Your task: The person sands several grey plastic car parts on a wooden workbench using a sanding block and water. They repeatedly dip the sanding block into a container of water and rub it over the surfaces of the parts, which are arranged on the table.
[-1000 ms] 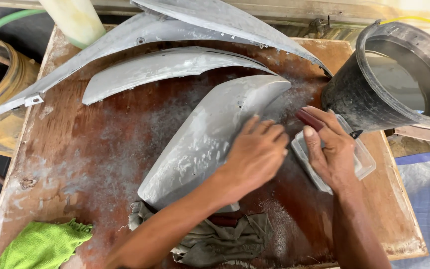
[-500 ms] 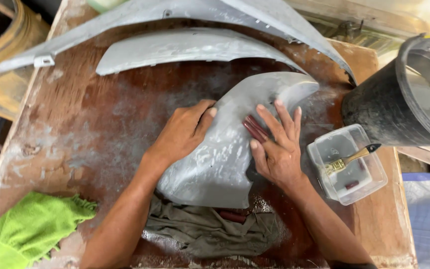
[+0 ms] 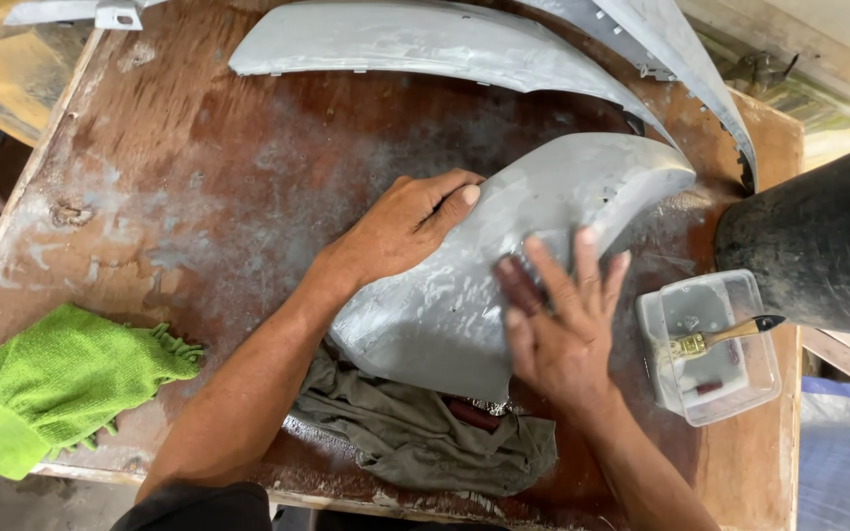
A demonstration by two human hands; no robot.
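Bright, even daylight across the wooden table [image 3: 150, 177]; strongest from the upper right, where the background burns out to a pale yellow-white glare; soft sheen on the grey curved panel [image 3: 504, 246] and on the long panel [image 3: 425, 44] behind it; wet patches of the tabletop glinting faintly; shadows short and soft, pooled under the left hand [image 3: 400, 226] and forearm and under the crumpled grey rag [image 3: 415, 442]; right hand [image 3: 558, 329] smeared by motion blur, fingers indistinct; green cloth [image 3: 51, 383] crisp and saturated; black bucket [image 3: 819, 256] dark, little detail; mild wide-angle stretch toward the corners.
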